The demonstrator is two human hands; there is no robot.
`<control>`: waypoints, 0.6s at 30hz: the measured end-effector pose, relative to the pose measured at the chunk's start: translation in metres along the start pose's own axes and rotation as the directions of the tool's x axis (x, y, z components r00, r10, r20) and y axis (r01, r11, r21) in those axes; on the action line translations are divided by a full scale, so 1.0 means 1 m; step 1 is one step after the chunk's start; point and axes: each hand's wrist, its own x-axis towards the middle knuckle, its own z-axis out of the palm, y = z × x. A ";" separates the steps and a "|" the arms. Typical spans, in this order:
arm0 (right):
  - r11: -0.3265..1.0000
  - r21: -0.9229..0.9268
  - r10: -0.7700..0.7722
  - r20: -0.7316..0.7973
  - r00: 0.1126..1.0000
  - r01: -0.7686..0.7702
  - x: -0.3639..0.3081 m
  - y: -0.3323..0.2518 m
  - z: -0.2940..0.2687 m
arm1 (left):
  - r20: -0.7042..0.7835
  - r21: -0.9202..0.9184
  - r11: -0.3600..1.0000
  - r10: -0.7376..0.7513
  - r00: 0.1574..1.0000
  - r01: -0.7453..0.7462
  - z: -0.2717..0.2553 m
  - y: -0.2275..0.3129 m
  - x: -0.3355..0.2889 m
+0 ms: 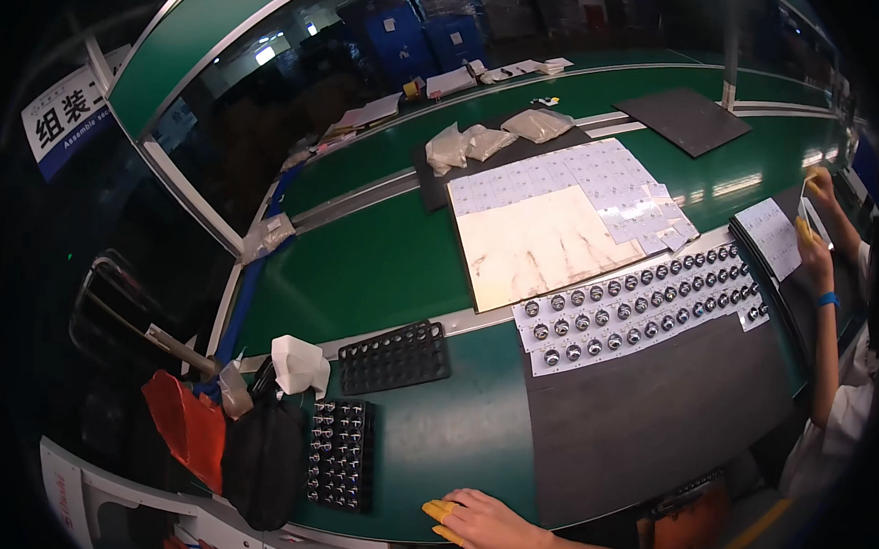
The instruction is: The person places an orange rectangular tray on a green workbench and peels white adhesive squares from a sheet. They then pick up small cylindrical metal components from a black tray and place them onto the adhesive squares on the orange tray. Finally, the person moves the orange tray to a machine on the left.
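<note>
My right hand (479, 524) lies palm down at the near edge of the green workbench (454, 425), its forearm coming in from the lower right. Yellow finger covers sit on some of its fingertips. The fingers look stretched out and loosely spread, with nothing visible in them. To its left stands a black tray (364, 485) with rows of small shiny metal-and-clear parts. Farther off lies a second black tray (398, 358) with round holes. A dark grey mat (637, 436) is to the hand's right. My left hand does not show.
Beyond the mat, white sheets carry rows of round shiny lenses (607, 316). A pale board (537, 244) partly covered with printed white sheets lies behind, near plastic bags (541, 125). At right a co-worker's hands (813, 244) hold a thin piece. Black and red cloths (263, 462) hang at left.
</note>
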 end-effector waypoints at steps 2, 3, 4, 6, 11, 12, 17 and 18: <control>1.000 0.008 -0.015 0.006 1.000 0.015 0.000 0.001 0.004 | -0.048 0.013 1.000 -0.011 0.999 0.012 -0.009 -0.015 -0.004; 1.000 0.013 -0.028 0.003 1.000 0.028 0.000 0.003 0.010 | -0.090 0.028 0.999 -0.027 0.996 0.029 -0.022 -0.027 -0.011; 0.999 0.014 -0.053 0.020 0.998 0.053 0.001 0.005 0.013 | -0.147 0.033 0.998 -0.055 0.988 0.060 -0.034 -0.050 -0.019; 0.999 0.024 -0.034 -0.047 0.998 0.035 0.009 0.003 0.004 | -0.279 0.059 0.988 -0.122 0.952 0.144 -0.062 -0.120 -0.042; 0.998 0.004 0.062 0.009 0.998 -0.062 0.008 -0.007 0.002 | -0.625 0.215 0.700 -0.437 0.647 0.681 -0.151 -0.345 -0.235; 0.999 0.011 0.050 -0.009 0.999 -0.050 0.011 -0.008 0.003 | -0.671 0.225 0.573 -0.495 0.552 0.788 -0.164 -0.376 -0.287; 0.993 -0.013 0.116 0.023 0.993 -0.116 0.010 -0.023 0.010 | -0.685 0.410 0.089 -0.628 0.371 0.908 -0.173 -0.420 -0.458; 0.995 -0.042 0.095 0.022 0.995 -0.094 0.009 -0.023 0.011 | -0.800 0.091 0.460 -0.494 0.340 0.883 -0.145 -0.407 -0.443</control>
